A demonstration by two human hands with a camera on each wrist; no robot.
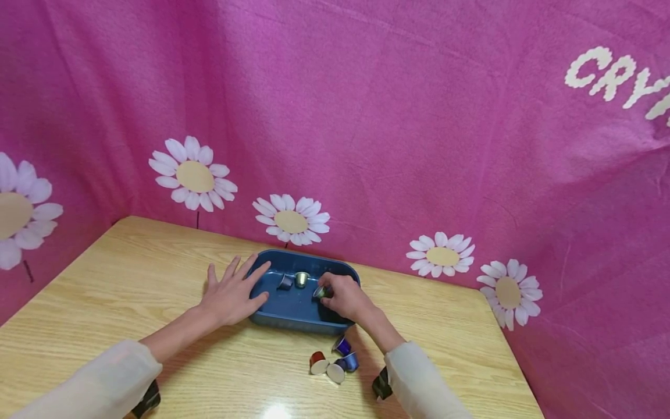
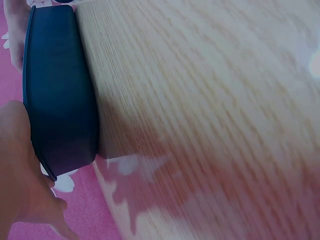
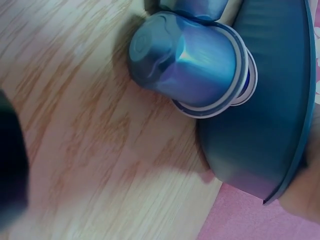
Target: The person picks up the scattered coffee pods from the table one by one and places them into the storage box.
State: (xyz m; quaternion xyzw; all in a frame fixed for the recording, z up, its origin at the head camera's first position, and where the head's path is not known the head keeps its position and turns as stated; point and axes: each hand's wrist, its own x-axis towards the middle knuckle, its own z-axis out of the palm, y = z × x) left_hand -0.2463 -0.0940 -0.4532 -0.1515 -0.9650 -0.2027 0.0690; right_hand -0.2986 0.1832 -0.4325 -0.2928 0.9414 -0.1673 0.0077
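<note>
A dark blue tray [image 1: 298, 323] holds a dark coffee capsule [image 1: 285, 282] and a gold coffee capsule [image 1: 301, 279]. Inside its right part, my right hand [image 1: 342, 295] pinches a green coffee capsule [image 1: 319, 292] between thumb and fingers. Fingers spread, my left hand [image 1: 230, 297] lies over the tray's left rim. In the left wrist view that hand [image 2: 22, 170] is against the rim of the tray [image 2: 62, 90]. A shiny blue capsule [image 3: 187, 62] appears large in the right wrist view, in front of the tray wall [image 3: 250, 135].
Several capsules lie on the wooden table [image 1: 209, 361] in front of the tray, among them a red capsule [image 1: 317, 359], a purple-blue capsule [image 1: 342, 346] and a light blue capsule [image 1: 352, 362]. A pink cloth [image 1: 366, 145] with daisies hangs behind the table.
</note>
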